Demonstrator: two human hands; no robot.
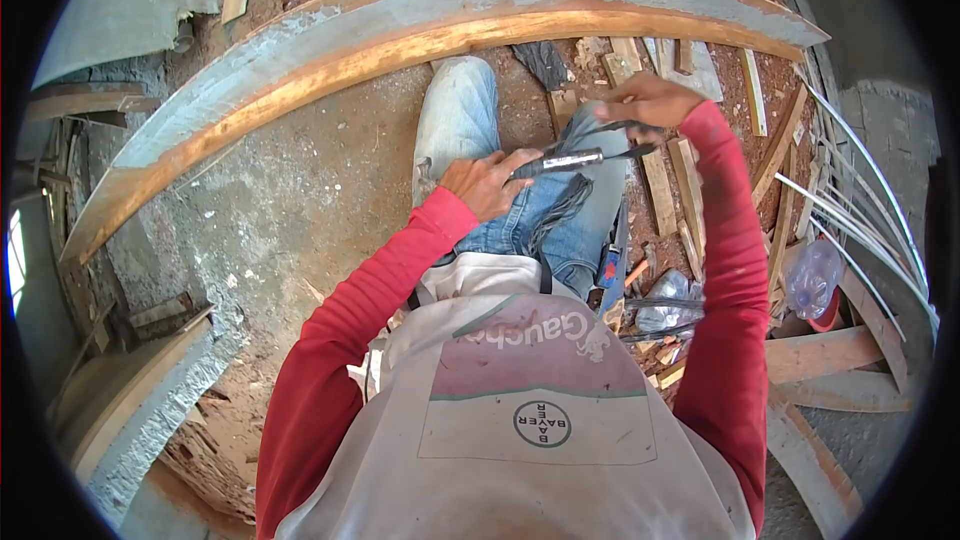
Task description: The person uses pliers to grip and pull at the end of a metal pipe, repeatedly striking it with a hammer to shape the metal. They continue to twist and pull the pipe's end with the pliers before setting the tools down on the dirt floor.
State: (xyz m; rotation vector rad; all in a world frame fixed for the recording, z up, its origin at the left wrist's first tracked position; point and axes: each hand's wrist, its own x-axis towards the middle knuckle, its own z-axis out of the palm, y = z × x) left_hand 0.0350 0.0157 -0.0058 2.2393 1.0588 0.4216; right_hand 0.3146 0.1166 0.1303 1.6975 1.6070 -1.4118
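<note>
Your left hand (487, 183) is closed around a dark-handled tool (560, 164) over your lap. Your right hand (650, 100) pinches thin wire strands (620, 128) just above it. The long plank (400, 30) lies ahead.

Long plank (400, 30) ahead of knees; water bottle (812, 280) far right.

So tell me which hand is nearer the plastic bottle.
Right. The right hand is up and to the left of the bottle, gripping wires; the left hand is farther left, holding the tool.
</note>
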